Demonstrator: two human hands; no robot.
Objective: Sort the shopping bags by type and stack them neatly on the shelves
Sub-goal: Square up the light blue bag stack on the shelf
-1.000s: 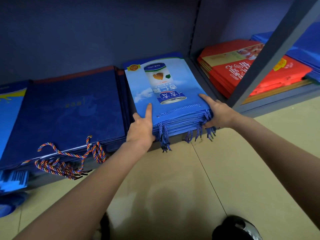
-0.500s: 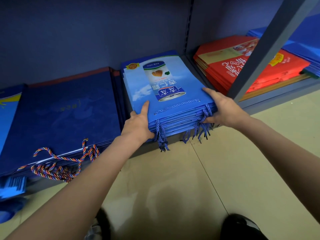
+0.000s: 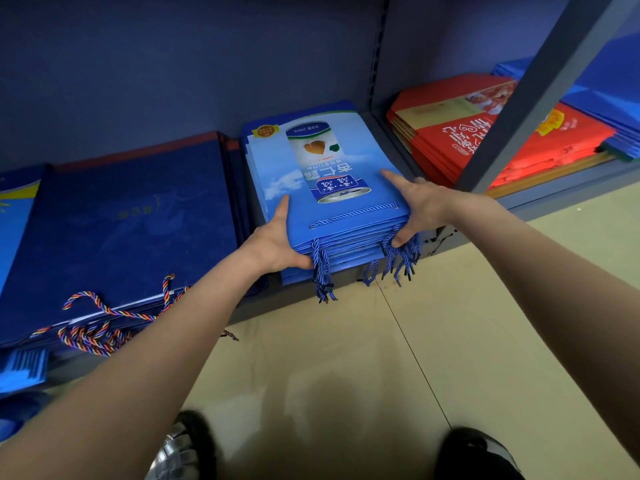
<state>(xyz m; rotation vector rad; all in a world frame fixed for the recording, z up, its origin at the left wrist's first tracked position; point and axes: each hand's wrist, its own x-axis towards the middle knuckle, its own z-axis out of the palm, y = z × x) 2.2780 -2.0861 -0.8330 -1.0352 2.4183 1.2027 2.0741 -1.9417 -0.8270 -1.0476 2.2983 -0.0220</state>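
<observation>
A stack of light blue shopping bags [image 3: 277,161] printed with a can lies flat on the bottom shelf [image 3: 554,202], its blue cord handles hanging over the front edge. My left hand [image 3: 273,237] grips the stack's front left corner, thumb along the top and fingers curled under. At the front right corner my right hand [image 3: 419,206] holds the stack, one finger stretched over the top bag, the others curled against the edges. To the left lies a dark navy bag stack [image 3: 121,223] with multicoloured cords. A red bag stack [image 3: 485,140] fills the shelf bay on the right.
A grey upright post [image 3: 533,95] slants across in front of the red bags. More blue bags [image 3: 616,105] lie at the far right and light blue ones [image 3: 14,216] at the far left. Beige tiled floor [image 3: 450,341] and my shoes [image 3: 478,455] are below.
Both hands have shifted from resting beside the light blue stack to gripping its front corners, the right hand's fingers now curled onto the bag edges. The stack sits slightly further in.
</observation>
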